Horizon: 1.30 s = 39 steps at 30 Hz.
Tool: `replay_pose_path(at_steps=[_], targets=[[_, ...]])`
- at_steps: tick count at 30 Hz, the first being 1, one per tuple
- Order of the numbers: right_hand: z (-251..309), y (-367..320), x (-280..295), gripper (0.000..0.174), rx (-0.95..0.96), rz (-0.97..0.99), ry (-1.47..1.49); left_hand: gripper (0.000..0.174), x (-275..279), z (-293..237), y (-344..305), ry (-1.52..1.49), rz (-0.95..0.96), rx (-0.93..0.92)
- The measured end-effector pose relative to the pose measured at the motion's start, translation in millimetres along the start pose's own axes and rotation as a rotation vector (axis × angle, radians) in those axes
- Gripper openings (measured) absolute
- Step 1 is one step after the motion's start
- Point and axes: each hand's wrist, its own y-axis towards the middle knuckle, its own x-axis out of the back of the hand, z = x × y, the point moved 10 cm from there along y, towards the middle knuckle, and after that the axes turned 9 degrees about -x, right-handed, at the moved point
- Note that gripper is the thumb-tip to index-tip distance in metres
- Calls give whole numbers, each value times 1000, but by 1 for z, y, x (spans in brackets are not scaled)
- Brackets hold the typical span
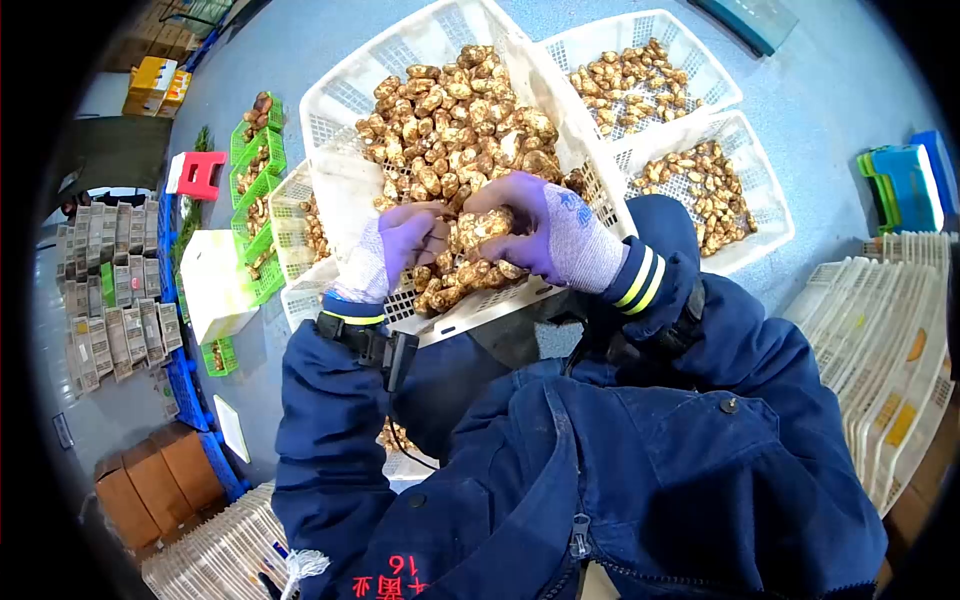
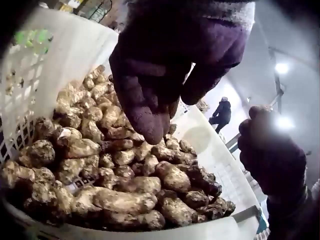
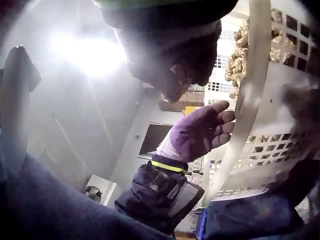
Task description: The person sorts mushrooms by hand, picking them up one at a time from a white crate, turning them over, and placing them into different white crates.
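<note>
A large white crate (image 1: 340, 120) tilts toward me, heaped with knobbly, soil-stained cream-and-brown mushrooms (image 1: 470, 110). Over its near end, my right hand (image 1: 560, 230), in a purple-and-grey glove, grips a mushroom (image 1: 480, 230) between thumb and fingers. My left hand (image 1: 405, 245), gloved alike, is close beside that mushroom. Its fingers bend loosely, and the palm of the left hand (image 3: 192, 132) faces up with nothing in it in the right wrist view. From the left wrist, more mushrooms (image 2: 125, 200) fill the crate below the left hand (image 2: 170, 75).
Two white crates (image 1: 735, 95) with smaller mushrooms stand at the right. Green baskets (image 1: 265, 215) line the left, near a white box (image 1: 215, 285). Stacked crates (image 1: 870, 340) rise at far right. Another person (image 2: 222, 114) is in the background.
</note>
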Motion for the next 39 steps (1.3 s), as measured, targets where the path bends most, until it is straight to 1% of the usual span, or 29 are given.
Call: replay_pose_path(at_steps=[2,3,4,5,6,7,8,10,12,13,14,17,19,20,21,23,24,25,26,28,29,31,32,33,34,35,37,38,39], targets=[[22,-5,12,41,269,-121,-137,41,-23,-23,-8,-79,32,-51],[23,-5,13,41,270,-133,-167,42,-31,-31,-10,-119,48,-79],[24,-4,15,41,271,-144,-198,44,-37,-30,-9,-167,138,-79],[25,-4,16,41,274,-153,-227,44,-42,-34,-11,-276,160,-122],[30,-5,18,40,330,-184,-228,44,-51,-39,-15,-384,181,-164],[29,-5,19,40,318,-204,-246,44,-58,-44,-18,-491,203,-207],[30,-6,19,40,304,-224,-265,44,-61,-41,-17,-580,183,-194],[33,-6,18,42,290,-273,-350,52,-68,-45,-21,-593,75,-217],[39,-8,14,43,303,-259,-396,57,-73,-55,-27,-570,-42,-206],[43,-10,12,44,311,-250,-420,57,-68,-52,-27,-545,-81,-234],[43,-9,10,47,274,-210,-423,57,-63,-45,-26,-520,-120,-261],[38,-13,26,47,257,-216,-293,53,-44,-47,-26,-448,-206,-329],[24,-12,59,46,215,-339,-228,51,-22,-57,-30,-367,-249,-355],[16,-15,80,42,214,-421,-315,45,-5,-56,-31,-240,-265,-388],[9,-20,100,39,212,-504,-402,47,11,-46,-31,-351,-268,-358],[-8,-24,117,35,141,-516,-451,45,33,-26,-23,-164,-235,-277],[-5,-27,114,35,175,-486,-491,46,33,-27,-21,68,-276,-158],[-5,-29,108,34,164,-443,-522,48,44,-9,-8,384,-226,-102],[-2,-30,100,35,177,-416,-505,49,40,-17,-5,574,-263,-219],[1,-27,85,36,189,-351,-486,51,-1,-67,-2,945,-264,-626],[3,-24,78,36,169,-293,-512,55,-23,-79,1,945,-248,-694],[0,-19,66,35,209,-275,-654,62,-75,-81,22,952,29,-727],[-9,-19,61,36,213,-285,-706,66,-89,-78,34,983,102,-688],[-10,-17,61,36,214,-287,-694,70,-98,-73,45,1011,177,-648],[-11,-17,62,36,213,-289,-681,78,-107,-48,60,1114,311,-574],[-12,-16,63,37,210,-293,-668,77,-105,-39,55,1061,223,-695],[-16,-17,64,38,197,-306,-674,70,-101,-29,54,1098,333,-611],[-17,-17,64,38,193,-307,-678,63,-96,-22,51,1082,354,-545],[-17,-16,63,38,197,-303,-681,57,-90,-25,46,1137,381,-508]])
